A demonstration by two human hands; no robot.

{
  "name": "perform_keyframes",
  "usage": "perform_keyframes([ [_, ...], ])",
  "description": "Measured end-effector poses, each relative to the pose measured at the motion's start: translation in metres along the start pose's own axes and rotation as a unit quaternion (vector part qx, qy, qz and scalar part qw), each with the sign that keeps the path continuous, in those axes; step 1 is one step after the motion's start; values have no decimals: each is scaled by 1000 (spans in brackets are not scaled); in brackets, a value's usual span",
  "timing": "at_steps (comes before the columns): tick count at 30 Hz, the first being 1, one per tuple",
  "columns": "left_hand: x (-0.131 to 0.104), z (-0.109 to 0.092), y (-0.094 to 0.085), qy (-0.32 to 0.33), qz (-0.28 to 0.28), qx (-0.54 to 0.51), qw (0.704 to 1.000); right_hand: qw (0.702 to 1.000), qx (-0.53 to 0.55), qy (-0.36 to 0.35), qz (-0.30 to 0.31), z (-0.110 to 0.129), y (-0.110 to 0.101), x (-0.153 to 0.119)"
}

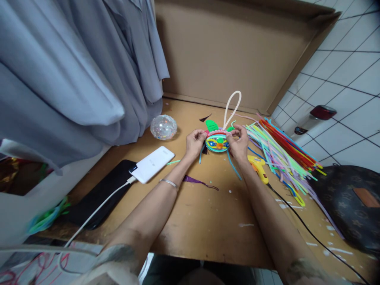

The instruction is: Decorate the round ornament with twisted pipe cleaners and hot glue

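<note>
Left hand (pixel 196 141) grips the left edge of a colourful round ornament (pixel 219 141) between thumb and fingertips; the right hand (pixel 238 140) pinches its right edge in the same way, so that it sits between the two, over the far part of the desk (pixel 208 225); whether it touches the wood cannot be told; green leaf shapes (pixel 211 126) stand at its top, a white loop (pixel 227 109) rises above; a purple tassel (pixel 193 180) lies nearer the person; a yellow glue gun (pixel 261 170) lies just beside the right arm, with a bundle of pipe cleaners (pixel 277 146) further right; to the left rest a clear ball (pixel 164 127) and a white device (pixel 152 164), its cable plugged in, partly over a flat black object (pixel 102 198).
</note>
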State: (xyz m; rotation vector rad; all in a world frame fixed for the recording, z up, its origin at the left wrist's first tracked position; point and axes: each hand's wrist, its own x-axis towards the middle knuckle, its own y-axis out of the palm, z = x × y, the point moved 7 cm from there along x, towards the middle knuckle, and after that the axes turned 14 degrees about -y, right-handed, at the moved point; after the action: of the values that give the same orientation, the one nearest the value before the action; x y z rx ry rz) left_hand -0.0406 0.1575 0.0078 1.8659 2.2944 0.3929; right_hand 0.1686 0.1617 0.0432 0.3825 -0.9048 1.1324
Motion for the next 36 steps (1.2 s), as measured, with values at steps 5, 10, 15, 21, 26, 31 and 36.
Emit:
perform_keyframes([
  [5, -1, 1, 1, 0, -2, 7, 1000, 1000, 3, 2, -4, 2, 0, 0],
  [10, -1, 1, 0, -7, -5, 20, 1000, 1000, 0, -3, -4, 3, 1, 0],
  [15, -3, -2, -1, 3, -8, 33, 999, 1000, 6, 12, -7, 4, 1, 0],
  [21, -3, -2, -1, 9, -3, 31, 999, 1000, 16, 15, -1, 4, 2, 0],
  [26, -3, -1, 0, 4, -4, 34, 999, 1000, 7, 11, -3, 2, 3, -1],
  [31, -3, -1, 0, 4, -3, 29, 1000, 1000, 12, 16, -8, 2, 3, -1],
  [36, -3, 0, -1, -1, -6, 24, 1000, 1000, 9, 12, -5, 2, 3, -1],
])
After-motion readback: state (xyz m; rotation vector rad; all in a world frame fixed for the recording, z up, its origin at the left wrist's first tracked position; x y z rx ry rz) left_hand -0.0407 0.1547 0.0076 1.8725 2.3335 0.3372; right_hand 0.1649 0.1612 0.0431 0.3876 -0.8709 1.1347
